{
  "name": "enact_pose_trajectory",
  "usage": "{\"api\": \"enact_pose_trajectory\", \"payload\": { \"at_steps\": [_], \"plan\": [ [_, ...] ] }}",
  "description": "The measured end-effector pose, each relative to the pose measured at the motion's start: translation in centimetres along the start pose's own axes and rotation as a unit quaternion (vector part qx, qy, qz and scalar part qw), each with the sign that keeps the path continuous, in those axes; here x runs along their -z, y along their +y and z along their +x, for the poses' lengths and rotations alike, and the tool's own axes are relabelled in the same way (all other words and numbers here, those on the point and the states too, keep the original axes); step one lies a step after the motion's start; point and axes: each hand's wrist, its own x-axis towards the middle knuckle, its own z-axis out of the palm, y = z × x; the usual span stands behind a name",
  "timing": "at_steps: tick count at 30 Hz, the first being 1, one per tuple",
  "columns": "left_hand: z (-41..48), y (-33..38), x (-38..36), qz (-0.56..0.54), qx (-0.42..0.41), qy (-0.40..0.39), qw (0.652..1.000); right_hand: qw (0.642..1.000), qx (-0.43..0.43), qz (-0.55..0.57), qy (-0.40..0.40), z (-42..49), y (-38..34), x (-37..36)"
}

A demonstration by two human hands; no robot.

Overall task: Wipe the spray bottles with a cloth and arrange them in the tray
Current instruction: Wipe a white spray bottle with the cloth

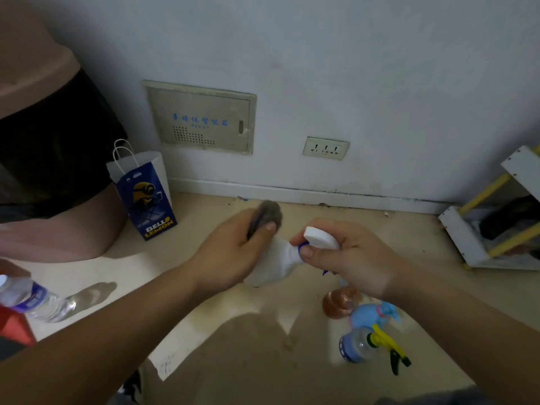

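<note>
White plastic makes up the spray bottle (276,263), which has a white top, a blue ring at the neck and a little blue trigger. It is up in the air above the floor (204,217), in the middle, between both hands. It does not stand up. It lies tipped over, nearly sideways, with its top at 2 o'clock and its bottom at 8 o'clock. The trigger hangs down.

The left grip (233,249) is curled round a grey cloth (267,216) and presses it on the fat part of the bottle. The right grip (350,258) is curled round the top and holds it tight.

Down at 5 o'clock, three more lie on the floor close together: a shiny brown bottle (336,302), a blue bottle (368,314) and a clear bottle (358,344) with a yellow trigger. A water bottle (32,299) sits at 8 o'clock, and a paper bag (146,197) stands at 10 o'clock.
</note>
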Motion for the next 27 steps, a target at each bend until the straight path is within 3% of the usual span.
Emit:
{"api": "enact_pose_trajectory", "payload": {
  "at_steps": [3, 7, 10, 13, 15, 17, 19, 22, 27],
  "plan": [
    [-1.1, 0.8, -1.5, 0.006, -0.049, -0.122, 0.991, 1.0, -0.002, 0.004, -0.017, 0.2, 0.5, -0.3],
    [-1.3, -0.7, -2.3, 0.012, -0.031, -0.094, 0.995, 0.996, -0.001, -0.063, -0.056, -0.3, 0.0, -0.6],
    [-1.2, -1.2, -2.6, -0.005, -0.013, -0.061, 0.998, 0.996, 0.002, -0.084, 0.02, 0.1, -0.3, 0.0],
    [-1.3, -1.6, -2.7, 0.075, -0.005, 0.024, 0.997, 0.986, -0.091, -0.034, 0.134, 0.5, -0.2, 1.4],
    [-1.1, -2.1, -2.7, 0.196, -0.062, 0.076, 0.976, 0.969, -0.224, 0.069, 0.073, 0.6, -0.3, 1.4],
    [-0.9, -2.4, -2.6, 0.296, -0.116, 0.105, 0.943, 0.93, -0.309, 0.196, -0.03, 0.3, -0.8, 0.2],
    [-0.8, -2.7, -2.7, 0.352, -0.154, 0.118, 0.915, 0.913, -0.306, 0.262, -0.066, 0.3, -1.0, -1.3],
    [-1.1, -3.0, -3.3, 0.396, -0.195, 0.117, 0.89, 0.903, -0.285, 0.319, -0.036, 0.6, -0.5, -2.5],
    [-0.5, -3.5, -1.9, 0.337, -0.224, 0.034, 0.914, 0.917, -0.269, 0.293, 0.018, 0.8, 0.3, -2.2]
  ]
}}
